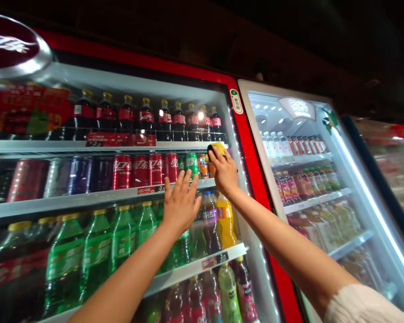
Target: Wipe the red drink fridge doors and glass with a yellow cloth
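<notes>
Cold light from the coolers (255,170) meets near-black surroundings (289,36) (edges smeared, stretched), with glare on glass (201,115).

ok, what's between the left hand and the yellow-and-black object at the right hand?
Head view: a green cylindrical drink can and an orange-and-white drink can show between the left hand and the yellow-and-black object, farther back on a white shelf.

Left hand (181,202): raised in front of the glass door (121,76), spread wide, contact unclear.
Right hand (226,172): gripping a yellow-and-black thing (219,147) near the door's right edge.
Red fridge (254,166): stocked with cola bottles (146,119) on top, cans (123,172) on the shelf (87,196) below, green bottles (97,251) under those.
White fridge (272,87): just beside on the right, lit, stocked with drinks (279,143).
Sleeve (360,305): pale, on the right arm (283,237).
</notes>
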